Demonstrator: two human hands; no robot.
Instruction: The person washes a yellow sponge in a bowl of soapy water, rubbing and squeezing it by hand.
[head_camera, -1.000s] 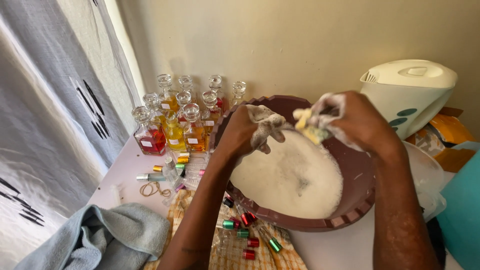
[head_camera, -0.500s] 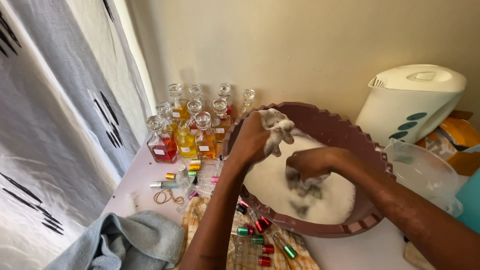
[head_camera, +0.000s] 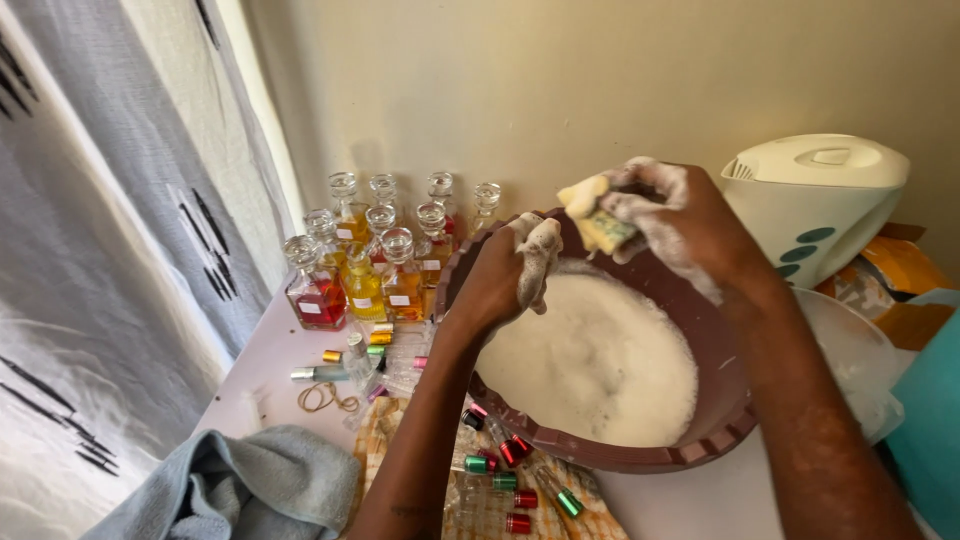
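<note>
Sponge (head_camera: 600, 222), yellow with a green face and thick with suds, is gripped by the right hand (head_camera: 680, 215), whose fingers are clenched around it above the far rim of a round maroon basin (head_camera: 720, 425). The basin is filled with white foam (head_camera: 595, 365) and is tilted towards the person. Its far-left rim is grasped by the left hand (head_camera: 505, 280), lather clinging to the fingers; whether a small item is also pinched there cannot be told.

To the left of the basin, against the far wall, a cluster of glass stoppered bottles (head_camera: 375, 260) holding yellow, amber and red liquids is seen. Nearer, small vials with gold, green and red caps (head_camera: 500, 470) are scattered on a woven mat and on the pale tabletop (head_camera: 260, 370), beside a loose rubber band (head_camera: 322, 398). A grey-blue towel (head_camera: 250, 490) is bunched at the near left. A white appliance with teal ovals (head_camera: 815, 200) is set to the far right, and a patterned grey curtain (head_camera: 90, 250) is hung along the left.
</note>
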